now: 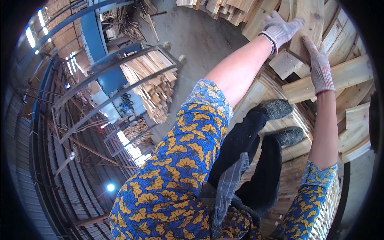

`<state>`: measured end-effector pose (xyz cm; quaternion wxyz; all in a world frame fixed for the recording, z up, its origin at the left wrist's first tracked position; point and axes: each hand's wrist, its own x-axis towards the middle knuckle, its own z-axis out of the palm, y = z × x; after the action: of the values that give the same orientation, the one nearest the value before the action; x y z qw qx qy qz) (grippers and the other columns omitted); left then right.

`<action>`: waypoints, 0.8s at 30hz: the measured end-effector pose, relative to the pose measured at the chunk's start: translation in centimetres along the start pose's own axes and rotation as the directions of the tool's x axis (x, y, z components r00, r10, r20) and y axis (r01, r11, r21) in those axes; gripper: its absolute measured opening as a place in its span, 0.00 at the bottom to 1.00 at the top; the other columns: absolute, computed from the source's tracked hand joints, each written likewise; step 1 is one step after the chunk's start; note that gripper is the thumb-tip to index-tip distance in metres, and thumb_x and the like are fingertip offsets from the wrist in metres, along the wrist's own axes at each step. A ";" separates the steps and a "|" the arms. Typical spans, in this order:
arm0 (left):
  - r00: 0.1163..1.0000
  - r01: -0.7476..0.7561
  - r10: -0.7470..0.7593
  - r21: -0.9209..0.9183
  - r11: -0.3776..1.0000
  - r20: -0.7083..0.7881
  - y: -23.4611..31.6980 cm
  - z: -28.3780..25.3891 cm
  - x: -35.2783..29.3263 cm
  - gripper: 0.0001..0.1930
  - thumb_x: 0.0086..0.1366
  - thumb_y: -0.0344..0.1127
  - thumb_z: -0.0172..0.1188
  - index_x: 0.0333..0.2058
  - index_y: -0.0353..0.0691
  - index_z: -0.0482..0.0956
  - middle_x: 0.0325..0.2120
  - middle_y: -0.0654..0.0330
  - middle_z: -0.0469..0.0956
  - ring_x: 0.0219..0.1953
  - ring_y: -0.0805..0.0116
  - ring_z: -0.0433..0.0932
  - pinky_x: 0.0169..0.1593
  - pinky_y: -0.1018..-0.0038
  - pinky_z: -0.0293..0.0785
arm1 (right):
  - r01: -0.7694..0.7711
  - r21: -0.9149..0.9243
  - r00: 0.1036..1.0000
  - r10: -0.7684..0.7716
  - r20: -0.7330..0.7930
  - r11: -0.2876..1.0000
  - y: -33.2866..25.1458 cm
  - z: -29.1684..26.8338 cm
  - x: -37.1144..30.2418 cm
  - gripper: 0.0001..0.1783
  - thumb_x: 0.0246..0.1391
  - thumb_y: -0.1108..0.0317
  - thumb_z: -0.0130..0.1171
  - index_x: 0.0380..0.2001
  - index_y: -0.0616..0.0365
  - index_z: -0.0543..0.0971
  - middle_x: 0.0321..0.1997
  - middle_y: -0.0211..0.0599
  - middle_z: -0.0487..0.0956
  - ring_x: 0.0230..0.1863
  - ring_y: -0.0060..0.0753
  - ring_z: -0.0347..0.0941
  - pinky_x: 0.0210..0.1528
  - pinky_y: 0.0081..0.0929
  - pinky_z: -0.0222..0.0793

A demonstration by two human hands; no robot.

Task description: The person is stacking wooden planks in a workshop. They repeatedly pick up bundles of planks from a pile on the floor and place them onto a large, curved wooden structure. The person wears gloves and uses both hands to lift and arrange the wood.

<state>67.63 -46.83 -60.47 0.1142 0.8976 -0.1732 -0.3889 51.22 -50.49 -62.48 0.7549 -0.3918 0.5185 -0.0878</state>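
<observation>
My left hand, in a pale knitted glove, is at the upper right on the left side of a long wooden board. Its thumb reaches onto the board's face and the other fingers bend at the edge. At the board's near end is my right hand, gloved the same way. Its thumb lies on the wood, while the other fingers are partly hidden. Beneath the board lie more loose planks, among them a pale crosswise plank and a short block end.
My shoes stand on stacked boards. Another lumber stack is at the top. A metal-framed cart with cut wood pieces stands left, across the concrete floor. Blue machinery is farther off.
</observation>
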 end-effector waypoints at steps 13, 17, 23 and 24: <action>0.815 0.278 0.142 -0.594 0.755 0.561 -9.4 -12.3 -27.0 0.63 0.54 0.77 0.63 0.66 0.20 0.56 0.65 0.39 0.63 0.67 0.56 0.63 0.69 0.66 0.61 | -0.416 0.292 0.908 0.380 0.175 0.861 -5.9 3.5 -35.2 0.39 0.62 0.57 0.64 0.70 0.61 0.61 0.62 0.37 0.73 0.60 0.27 0.69 0.68 0.28 0.63; 0.872 0.107 0.055 -0.299 0.948 0.486 -7.1 -13.7 -30.2 0.42 0.62 0.67 0.62 0.51 0.24 0.78 0.44 0.47 0.82 0.48 0.63 0.79 0.56 0.67 0.74 | -0.440 0.380 0.895 0.364 0.257 0.813 -3.1 0.3 -29.9 0.35 0.59 0.51 0.66 0.63 0.57 0.70 0.50 0.33 0.78 0.51 0.28 0.74 0.59 0.31 0.72; 0.805 0.176 -0.023 -0.202 0.963 0.592 -2.0 -20.3 -36.9 0.36 0.66 0.64 0.58 0.54 0.33 0.79 0.44 0.53 0.84 0.47 0.67 0.82 0.52 0.69 0.77 | -0.507 0.405 0.862 0.456 0.222 0.761 -12.2 3.0 -37.3 0.47 0.60 0.50 0.67 0.73 0.47 0.52 0.57 0.39 0.75 0.53 0.36 0.77 0.49 0.41 0.81; 0.837 0.230 -0.016 -0.326 0.917 0.547 -2.7 -20.8 -40.0 0.36 0.66 0.62 0.61 0.55 0.31 0.77 0.46 0.53 0.83 0.48 0.68 0.82 0.53 0.68 0.77 | -0.496 0.407 0.867 0.461 0.188 0.767 -16.1 4.1 -41.0 0.47 0.60 0.52 0.67 0.73 0.44 0.51 0.57 0.40 0.75 0.51 0.39 0.78 0.46 0.42 0.83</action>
<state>58.06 -26.93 -21.12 0.2068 0.7240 -0.0607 -0.6552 40.82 -37.25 -21.57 0.8405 -0.0678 0.5376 0.0071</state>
